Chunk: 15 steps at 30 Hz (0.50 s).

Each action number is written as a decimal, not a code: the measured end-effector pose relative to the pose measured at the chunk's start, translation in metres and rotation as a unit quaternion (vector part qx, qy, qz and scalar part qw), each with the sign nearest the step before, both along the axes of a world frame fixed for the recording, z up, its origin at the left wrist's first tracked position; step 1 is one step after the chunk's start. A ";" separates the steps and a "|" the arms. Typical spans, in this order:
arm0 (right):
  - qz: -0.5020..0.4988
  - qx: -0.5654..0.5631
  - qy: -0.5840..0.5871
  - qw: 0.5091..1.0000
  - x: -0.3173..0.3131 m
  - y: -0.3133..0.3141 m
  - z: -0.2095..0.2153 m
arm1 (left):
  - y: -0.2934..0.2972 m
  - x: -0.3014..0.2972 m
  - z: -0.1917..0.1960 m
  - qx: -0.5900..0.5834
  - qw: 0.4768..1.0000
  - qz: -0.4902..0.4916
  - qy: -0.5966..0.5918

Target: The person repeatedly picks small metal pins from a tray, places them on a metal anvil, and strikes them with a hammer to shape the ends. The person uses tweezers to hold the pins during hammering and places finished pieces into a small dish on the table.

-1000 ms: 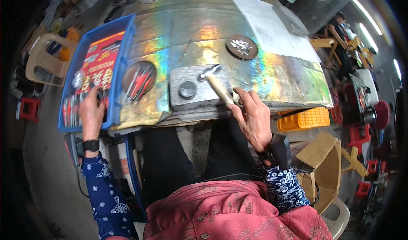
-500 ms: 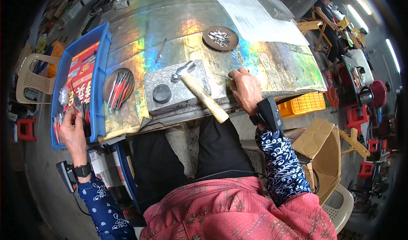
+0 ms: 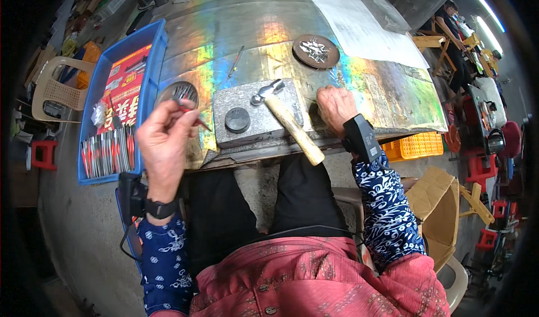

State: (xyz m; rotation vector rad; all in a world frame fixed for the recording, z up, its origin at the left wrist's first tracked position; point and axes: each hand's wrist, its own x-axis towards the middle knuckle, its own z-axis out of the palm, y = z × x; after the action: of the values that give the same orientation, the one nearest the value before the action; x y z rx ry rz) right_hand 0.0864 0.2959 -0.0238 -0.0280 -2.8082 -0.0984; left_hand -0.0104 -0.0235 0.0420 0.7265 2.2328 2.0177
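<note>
My left hand (image 3: 165, 137) is raised beside the blue tray, its fingers pinching a slim red-and-dark stick (image 3: 204, 125) that points toward the stone block. Beneath and behind that hand, a round brown dish (image 3: 192, 88) holds similar thin sticks, partly covered by my fingers. My right hand (image 3: 337, 108) rests at the table's near edge, right of the stone block (image 3: 224, 96). Its fingers are curled under, hiding what they hold, if anything. On the block lie a hammer (image 3: 287, 120) with a wooden handle and a dark round puck (image 3: 237, 120).
The blue tray (image 3: 159, 53) at the left holds a red printed package and a row of thin sticks (image 3: 109, 153). Farther back, a brown dish (image 3: 300, 50) contains small silvery pieces. White paper (image 3: 359, 28) covers the back right; another person (image 3: 449, 22) sits beyond.
My left hand has come up and right from the row of sticks in the blue tray, with one stick in its fingers. My right hand has drawn its fingers in and under.
</note>
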 end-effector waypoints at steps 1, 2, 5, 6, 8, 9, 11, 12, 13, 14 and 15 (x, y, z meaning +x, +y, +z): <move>0.032 0.002 0.022 0.999 0.001 0.001 0.004 | 0.006 0.002 -0.003 0.002 1.000 0.001 -0.004; 0.038 -0.004 0.019 0.999 0.000 0.000 0.007 | 0.011 0.003 -0.006 0.019 1.000 0.006 -0.004; 0.017 -0.072 -0.032 0.997 0.009 0.000 0.017 | 0.019 0.006 -0.012 0.006 0.999 0.020 0.025; 0.004 -0.104 -0.058 0.993 0.013 -0.001 0.020 | 0.019 0.005 -0.013 0.017 0.999 0.017 0.029; -0.019 -0.120 -0.042 0.992 0.020 -0.003 0.024 | 0.020 0.007 -0.015 0.028 0.999 0.019 0.020; -0.031 -0.127 -0.035 0.991 0.022 -0.005 0.024 | 0.019 0.008 -0.017 0.014 0.999 0.014 0.030; -0.045 -0.174 -0.026 0.983 0.026 -0.006 0.025 | 0.020 0.009 -0.018 -0.010 0.999 0.001 0.048; -0.055 -0.198 -0.027 0.978 0.027 -0.007 0.025 | 0.019 0.010 -0.019 -0.036 0.998 0.004 0.045; -0.061 -0.220 -0.024 0.973 0.028 -0.008 0.025 | 0.019 0.012 -0.021 -0.050 0.997 0.005 0.055; -0.056 -0.219 -0.016 0.974 0.028 -0.009 0.026 | 0.020 0.014 -0.022 -0.062 0.996 0.008 0.062; -0.056 -0.246 -0.018 0.968 0.029 -0.010 0.027 | 0.021 0.015 -0.024 -0.074 0.995 0.011 0.070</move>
State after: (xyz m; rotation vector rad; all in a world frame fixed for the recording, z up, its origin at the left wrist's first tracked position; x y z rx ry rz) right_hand 0.1154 0.2858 0.0030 -0.3030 -2.7903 0.5768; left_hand 0.0045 -0.0029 0.0184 0.8543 2.4448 1.8389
